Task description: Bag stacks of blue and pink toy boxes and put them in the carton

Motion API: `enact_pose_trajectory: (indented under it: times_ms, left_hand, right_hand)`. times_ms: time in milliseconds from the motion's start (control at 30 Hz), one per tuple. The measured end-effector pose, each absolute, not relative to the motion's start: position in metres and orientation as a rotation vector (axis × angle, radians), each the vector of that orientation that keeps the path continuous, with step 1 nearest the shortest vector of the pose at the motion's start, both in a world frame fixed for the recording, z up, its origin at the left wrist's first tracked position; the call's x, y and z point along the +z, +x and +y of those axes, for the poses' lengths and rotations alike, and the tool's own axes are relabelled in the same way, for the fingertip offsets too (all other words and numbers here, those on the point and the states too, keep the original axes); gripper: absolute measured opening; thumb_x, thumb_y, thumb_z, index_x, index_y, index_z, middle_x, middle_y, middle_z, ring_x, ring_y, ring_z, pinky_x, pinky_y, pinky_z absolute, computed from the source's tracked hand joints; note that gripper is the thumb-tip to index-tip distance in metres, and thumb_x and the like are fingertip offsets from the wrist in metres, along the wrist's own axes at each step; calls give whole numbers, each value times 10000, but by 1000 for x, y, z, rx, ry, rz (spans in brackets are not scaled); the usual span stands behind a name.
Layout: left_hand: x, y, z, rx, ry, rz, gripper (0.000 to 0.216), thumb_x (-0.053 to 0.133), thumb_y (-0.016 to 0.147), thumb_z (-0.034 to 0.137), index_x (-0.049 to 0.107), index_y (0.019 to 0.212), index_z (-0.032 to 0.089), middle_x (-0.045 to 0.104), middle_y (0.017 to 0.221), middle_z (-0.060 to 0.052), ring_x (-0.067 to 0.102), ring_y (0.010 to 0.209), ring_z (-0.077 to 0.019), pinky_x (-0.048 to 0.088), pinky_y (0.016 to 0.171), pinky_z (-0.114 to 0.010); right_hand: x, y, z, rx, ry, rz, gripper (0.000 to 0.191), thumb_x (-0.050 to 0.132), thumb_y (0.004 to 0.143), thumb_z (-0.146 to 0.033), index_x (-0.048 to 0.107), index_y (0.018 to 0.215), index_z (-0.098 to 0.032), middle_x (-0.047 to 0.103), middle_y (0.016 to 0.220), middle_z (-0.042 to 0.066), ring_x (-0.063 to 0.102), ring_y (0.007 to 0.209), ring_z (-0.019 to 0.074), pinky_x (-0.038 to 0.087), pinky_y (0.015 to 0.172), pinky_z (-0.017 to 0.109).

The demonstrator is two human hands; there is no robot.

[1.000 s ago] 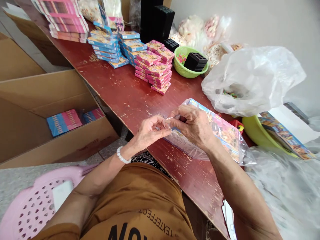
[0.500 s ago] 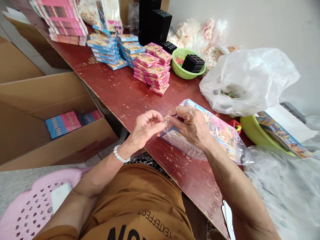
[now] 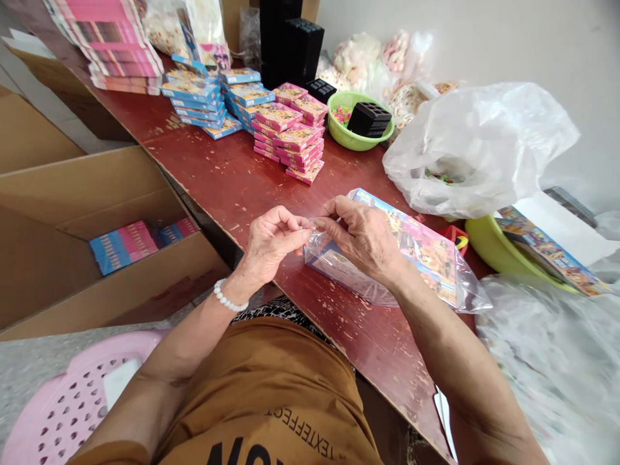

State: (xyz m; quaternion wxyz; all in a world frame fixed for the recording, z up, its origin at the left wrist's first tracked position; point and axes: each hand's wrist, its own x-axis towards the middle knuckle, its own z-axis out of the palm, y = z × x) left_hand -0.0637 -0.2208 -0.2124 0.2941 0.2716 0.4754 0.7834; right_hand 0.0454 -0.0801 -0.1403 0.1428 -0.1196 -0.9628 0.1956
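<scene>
A flat printed box (image 3: 431,252) in pink and blue lies inside a clear plastic bag (image 3: 472,290) on the red table. At the bag's near-left end, my left hand (image 3: 275,242) pinches the clear film between thumb and fingers; a white bead bracelet circles that wrist. Close beside it, my right hand (image 3: 361,236) also pinches the film, its forearm passing over the table's front edge. The fingertips of the two hands are a short way apart, with crumpled film between and below them. My right hand covers part of the box.
Pink boxes (image 3: 295,139) and blue boxes (image 3: 198,97) stand stacked farther back. A green basket (image 3: 356,141) holds black parts. A large white plastic bag (image 3: 484,155) bulges at right. An open carton (image 3: 97,290) stands left of the table (image 3: 194,168), above a pink stool (image 3: 62,413).
Both hands have shifted slightly left, still pinching, and their fingertips are a little farther apart. The film between them looks more spread. The whole view has also shifted slightly.
</scene>
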Motion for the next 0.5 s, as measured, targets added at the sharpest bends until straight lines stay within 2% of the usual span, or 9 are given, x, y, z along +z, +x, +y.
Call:
enact_pose_trajectory:
  times_ms: [133, 267, 500]
  left_hand:
    - [-206, -65, -222, 2080, 576, 1144, 304, 880, 657, 255, 605, 762, 182, 761, 793, -17, 641, 548, -98, 511, 462, -193]
    - [-208, -71, -226, 1980, 491, 1024, 252, 840, 688, 295, 705, 854, 162, 733, 739, -25, 689, 571, -152, 530, 445, -223]
    - [-219, -69, -233, 1725, 656, 1109, 228, 837, 676, 269, 774, 857, 144, 740, 807, -59, 662, 640, -128, 549, 519, -213]
  right_hand:
    - [-141, 45, -81, 575, -367, -2764, 177, 620, 1054, -316, 758, 1035, -206, 747, 854, 29, 610, 745, 155, 364, 685, 277]
    - [-140, 44, -81, 588, -393, -2767, 196, 579, 1045, -291, 755, 1045, -206, 744, 845, 31, 620, 745, 160, 375, 695, 284]
    - [-140, 43, -81, 593, -366, -2765, 171, 581, 1019, -271, 736, 1030, -199, 738, 845, 31, 615, 751, 158, 363, 682, 288]
